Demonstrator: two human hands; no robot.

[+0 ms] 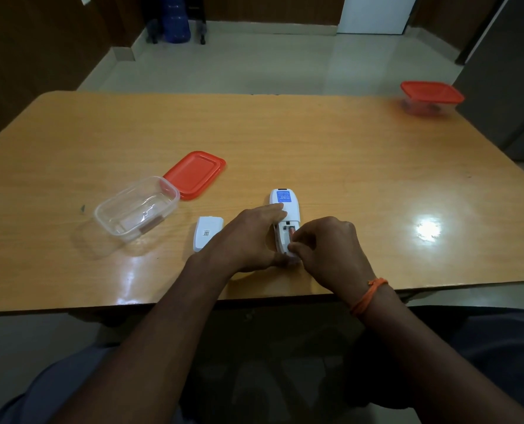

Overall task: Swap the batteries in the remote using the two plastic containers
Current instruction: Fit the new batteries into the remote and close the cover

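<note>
Resting on a table (346,179), an open clear container (137,206), seemingly empty, is seen left; a lidded container (432,97) far right, contents blurred. The remote (285,203), face down at centre, is pressed by the flat left hand (248,237); its battery (291,232) is pinched by the right hand (328,249). Removal is judged underway; lifting out is needed.

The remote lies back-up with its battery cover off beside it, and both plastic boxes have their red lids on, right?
Not both. The head view shows only the far container lidded; the near clear container is open, its red lid lying beside it. The remote does lie back-up, its battery cover off beside it.
</note>
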